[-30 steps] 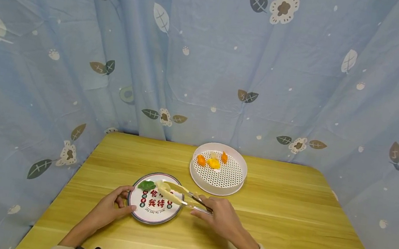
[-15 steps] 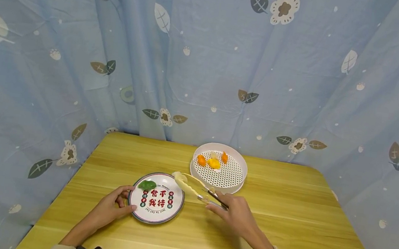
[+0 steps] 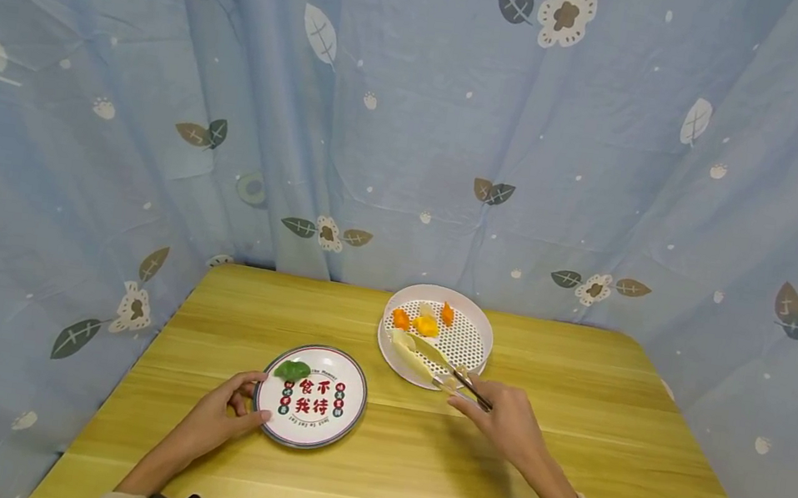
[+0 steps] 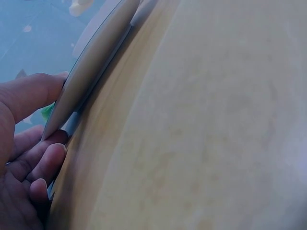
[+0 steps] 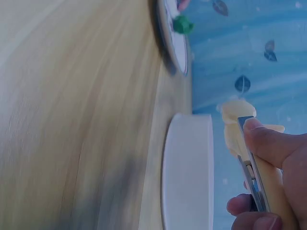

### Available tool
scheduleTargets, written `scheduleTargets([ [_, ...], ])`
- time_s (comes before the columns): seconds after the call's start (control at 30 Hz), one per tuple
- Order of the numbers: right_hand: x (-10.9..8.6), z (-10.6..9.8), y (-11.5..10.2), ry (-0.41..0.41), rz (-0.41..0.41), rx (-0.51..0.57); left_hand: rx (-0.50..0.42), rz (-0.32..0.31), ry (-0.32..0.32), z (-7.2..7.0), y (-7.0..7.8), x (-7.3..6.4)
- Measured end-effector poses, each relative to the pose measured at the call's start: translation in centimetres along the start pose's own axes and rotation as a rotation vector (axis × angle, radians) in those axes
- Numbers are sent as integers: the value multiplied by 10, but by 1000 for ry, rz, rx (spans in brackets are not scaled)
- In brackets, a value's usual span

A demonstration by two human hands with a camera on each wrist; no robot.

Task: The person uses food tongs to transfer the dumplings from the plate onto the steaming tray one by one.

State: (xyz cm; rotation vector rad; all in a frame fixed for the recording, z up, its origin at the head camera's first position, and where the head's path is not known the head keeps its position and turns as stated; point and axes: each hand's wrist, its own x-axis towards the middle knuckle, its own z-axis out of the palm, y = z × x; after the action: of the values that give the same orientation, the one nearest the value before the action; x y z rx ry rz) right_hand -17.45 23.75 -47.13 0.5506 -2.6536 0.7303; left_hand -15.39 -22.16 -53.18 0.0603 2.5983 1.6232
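My left hand (image 3: 218, 414) grips the left rim of a round white plate (image 3: 339, 418) with red lettering. In the left wrist view the thumb (image 4: 38, 91) lies over the rim and the fingers are beneath it. A small green dumpling-shaped piece (image 3: 292, 370) sits on the plate's upper left. My right hand (image 3: 505, 419) holds food tongs (image 3: 439, 372) with pale yellow ends, over the near side of a white round steamer tray (image 3: 439, 292). A cream-coloured dumpling-like piece (image 5: 237, 110) is between the tong tips.
The perforated tray holds two orange pieces (image 3: 401, 319), a yellow piece (image 3: 427, 326) and a pale one (image 3: 426, 310) behind it. Both stand on a wooden table (image 3: 571, 440). A blue patterned curtain (image 3: 416, 117) hangs behind and at the sides.
My right hand has moved the tongs, with the cream-coloured piece, right and away from me, from above the plate to above the tray. The left hand stays on the plate.
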Motion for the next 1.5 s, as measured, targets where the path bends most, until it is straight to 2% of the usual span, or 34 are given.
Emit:
scheduleTargets([
  [0.27, -2, -9, 23, -15, 92, -63, 1, 2, -1, 0, 0, -1],
  [0.43, -2, -13, 34, -2, 120, -88, -8, 7, -6, -1, 0, 0],
  [0.9, 10, -19, 51, -41, 194, -121, -10, 27, -9, -2, -3, 0],
  [1.5, 36, -18, 52, -73, 71, -252, 9, 26, -12, -3, -2, 0],
])
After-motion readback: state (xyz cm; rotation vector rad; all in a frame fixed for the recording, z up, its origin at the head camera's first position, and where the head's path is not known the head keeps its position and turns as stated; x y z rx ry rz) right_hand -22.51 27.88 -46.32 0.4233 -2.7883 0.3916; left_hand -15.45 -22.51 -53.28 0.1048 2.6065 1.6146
